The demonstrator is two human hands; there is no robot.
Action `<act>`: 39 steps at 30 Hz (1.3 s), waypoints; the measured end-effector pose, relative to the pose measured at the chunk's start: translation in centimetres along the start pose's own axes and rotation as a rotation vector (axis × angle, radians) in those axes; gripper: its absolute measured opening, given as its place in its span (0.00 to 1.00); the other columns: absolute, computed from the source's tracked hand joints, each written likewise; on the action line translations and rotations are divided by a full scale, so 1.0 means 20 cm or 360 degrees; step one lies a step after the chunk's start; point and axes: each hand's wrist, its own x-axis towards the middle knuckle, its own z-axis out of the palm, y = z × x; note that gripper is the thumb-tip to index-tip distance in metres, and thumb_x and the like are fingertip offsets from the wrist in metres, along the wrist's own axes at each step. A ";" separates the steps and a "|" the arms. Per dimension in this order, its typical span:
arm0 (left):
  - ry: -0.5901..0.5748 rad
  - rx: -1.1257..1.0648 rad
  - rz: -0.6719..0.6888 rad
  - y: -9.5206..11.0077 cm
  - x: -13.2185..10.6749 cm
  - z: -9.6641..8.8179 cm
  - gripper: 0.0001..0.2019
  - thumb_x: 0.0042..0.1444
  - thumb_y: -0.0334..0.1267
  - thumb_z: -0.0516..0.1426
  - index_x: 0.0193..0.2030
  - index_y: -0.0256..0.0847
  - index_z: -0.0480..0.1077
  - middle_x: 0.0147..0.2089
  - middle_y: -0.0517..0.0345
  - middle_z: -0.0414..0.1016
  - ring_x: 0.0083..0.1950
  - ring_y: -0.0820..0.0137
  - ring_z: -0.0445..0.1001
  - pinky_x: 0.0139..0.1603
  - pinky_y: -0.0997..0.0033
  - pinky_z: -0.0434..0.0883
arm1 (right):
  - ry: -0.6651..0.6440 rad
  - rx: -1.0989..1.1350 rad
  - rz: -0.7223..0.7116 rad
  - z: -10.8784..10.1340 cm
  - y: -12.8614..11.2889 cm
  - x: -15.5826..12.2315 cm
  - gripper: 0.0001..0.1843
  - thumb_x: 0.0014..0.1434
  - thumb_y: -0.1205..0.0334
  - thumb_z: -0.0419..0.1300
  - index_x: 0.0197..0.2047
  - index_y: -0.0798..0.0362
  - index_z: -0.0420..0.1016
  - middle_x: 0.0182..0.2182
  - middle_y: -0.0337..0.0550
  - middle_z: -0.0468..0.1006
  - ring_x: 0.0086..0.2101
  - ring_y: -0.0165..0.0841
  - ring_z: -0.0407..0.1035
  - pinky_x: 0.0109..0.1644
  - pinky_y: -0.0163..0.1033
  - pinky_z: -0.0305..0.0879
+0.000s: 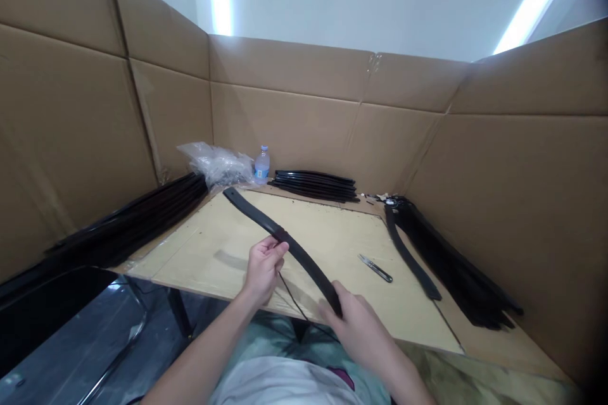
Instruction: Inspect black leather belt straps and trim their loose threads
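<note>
A long, curved, flat black strip (304, 257) is held at a slant above the table, with a small hole near its far end. My right hand (355, 319) is closed around its near end. At a darker wrapped band (281, 235) partway along the strip, my left hand (264, 267) is pinched shut against the edge. A thin black cord (291, 296) comes out below my left fingers and hangs toward my lap. The exact grip of the left fingertips is partly hidden. Right of the strip, thread snips (375, 267) lie on the table.
Another black strip (409, 256) and a dark bundle (456, 272) lie at the right. More black strips (313, 185) are stacked at the back, beside a water bottle (261, 166) and clear plastic bags (218, 164). Long black pieces (142, 221) line the left. Cardboard walls (294, 85) enclose the table (190, 259).
</note>
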 end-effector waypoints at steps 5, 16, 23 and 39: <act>-0.0268 -0.0132 -0.0334 -0.06 -0.07 0.06 0.12 0.42 0.38 0.65 0.32 0.33 0.70 0.18 0.69 0.54 0.16 0.84 0.43 0.17 0.79 0.40 | -0.0702 0.1296 0.0201 -0.02 -0.03 0.00 0.22 0.55 0.46 0.55 0.48 0.50 0.60 0.18 0.35 0.70 0.13 0.30 0.64 0.15 0.34 0.61; -0.0538 0.0078 -0.0620 -0.16 -0.16 0.12 0.09 0.46 0.38 0.63 0.27 0.33 0.70 0.16 0.65 0.62 0.14 0.84 0.47 0.15 0.78 0.40 | -0.0257 0.1819 0.0283 0.08 0.04 0.12 0.21 0.56 0.43 0.53 0.34 0.55 0.65 0.17 0.38 0.71 0.13 0.26 0.63 0.12 0.28 0.57; -0.0521 0.0120 -0.0678 -0.16 -0.15 0.12 0.11 0.45 0.39 0.63 0.28 0.32 0.70 0.19 0.63 0.65 0.15 0.84 0.50 0.16 0.80 0.44 | -0.0510 0.2114 0.0443 0.05 0.04 0.13 0.18 0.56 0.45 0.54 0.35 0.53 0.63 0.16 0.33 0.65 0.12 0.21 0.53 0.12 0.24 0.45; -0.0481 0.0228 -0.0542 -0.19 -0.15 0.11 0.12 0.48 0.39 0.62 0.24 0.34 0.66 0.14 0.70 0.51 0.15 0.83 0.45 0.16 0.78 0.41 | -0.0301 0.2058 0.0522 0.10 0.03 0.11 0.22 0.54 0.40 0.53 0.29 0.54 0.63 0.13 0.31 0.60 0.11 0.20 0.48 0.10 0.25 0.41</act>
